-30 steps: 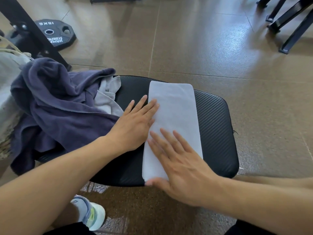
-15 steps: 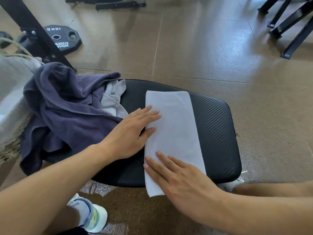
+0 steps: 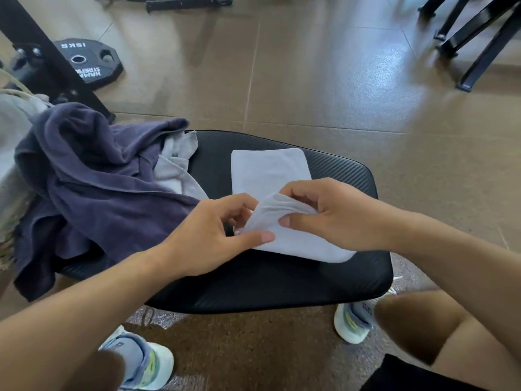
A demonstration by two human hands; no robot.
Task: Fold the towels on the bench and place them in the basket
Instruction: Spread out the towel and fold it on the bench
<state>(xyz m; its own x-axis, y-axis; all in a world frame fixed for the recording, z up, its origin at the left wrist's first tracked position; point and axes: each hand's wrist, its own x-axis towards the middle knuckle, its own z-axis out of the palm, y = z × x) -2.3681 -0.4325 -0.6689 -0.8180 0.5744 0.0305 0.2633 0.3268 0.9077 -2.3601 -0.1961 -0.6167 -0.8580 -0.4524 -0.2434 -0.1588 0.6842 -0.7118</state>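
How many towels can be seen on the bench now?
3: a white towel held by both hands at the middle, a dark blue towel heaped at the left end, and a grey towel partly under it. More may be hidden.

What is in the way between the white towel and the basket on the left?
The crumpled dark blue towel is heaped on the bench between the white towel, pinched by both the left hand and right hand, and the basket.
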